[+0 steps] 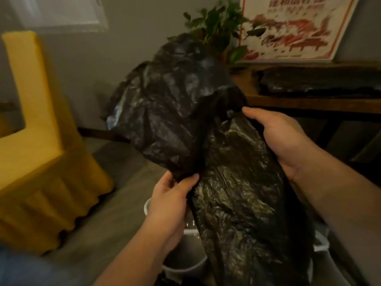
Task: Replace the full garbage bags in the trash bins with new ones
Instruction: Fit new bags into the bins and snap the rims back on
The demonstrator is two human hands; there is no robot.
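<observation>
A large black garbage bag (185, 112) billows in the air in front of me, its mouth spread between both hands. My left hand (171, 203) pinches the near edge of the bag between thumb and fingers. My right hand (282, 139) grips the far edge on the right, fingers curled round the plastic. Below the bag stands a white trash bin (181, 267); its rim shows beside my left forearm and its inside looks bare and grey. The bag's lower part hangs over the bin's right side and hides it.
A yellow covered chair (39, 153) stands at the left. A wooden side table (309, 104) at the right carries more black bags (317, 83), a potted plant (216, 27) and a leaning poster (292, 27). Grey floor (107, 213) lies between.
</observation>
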